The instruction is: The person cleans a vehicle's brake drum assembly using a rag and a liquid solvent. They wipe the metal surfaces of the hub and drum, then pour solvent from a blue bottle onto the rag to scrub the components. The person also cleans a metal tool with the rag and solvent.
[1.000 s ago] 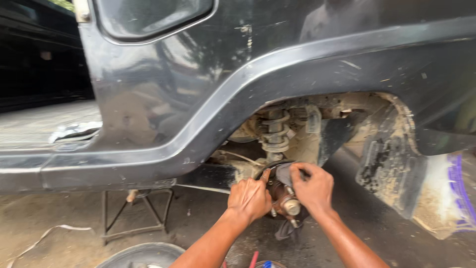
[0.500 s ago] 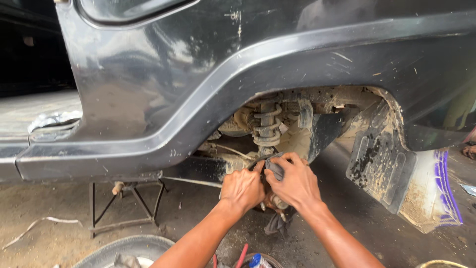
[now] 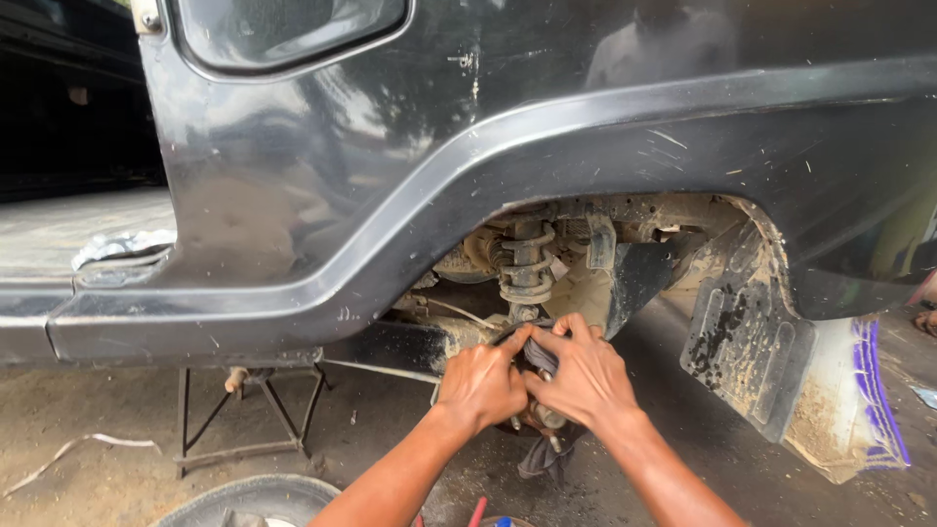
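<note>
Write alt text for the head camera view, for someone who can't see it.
Two bare hands, left hand and right hand, press a dark rag onto the wheel hub inside a black vehicle's open wheel arch. A coil spring hangs above; a jack stand props the body, mud flap at right.

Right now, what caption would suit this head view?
Both hands, left hand and right hand, grip a dark cloth inside a black vehicle's wheel arch.

Behind the left hand (image 3: 483, 384) and right hand (image 3: 584, 379), pressed together under the coil spring (image 3: 527, 262), the hub part and most of the dark rag (image 3: 543, 455) are hidden, and the tyre (image 3: 244, 501) left of them is cut off by the lower edge.
</note>
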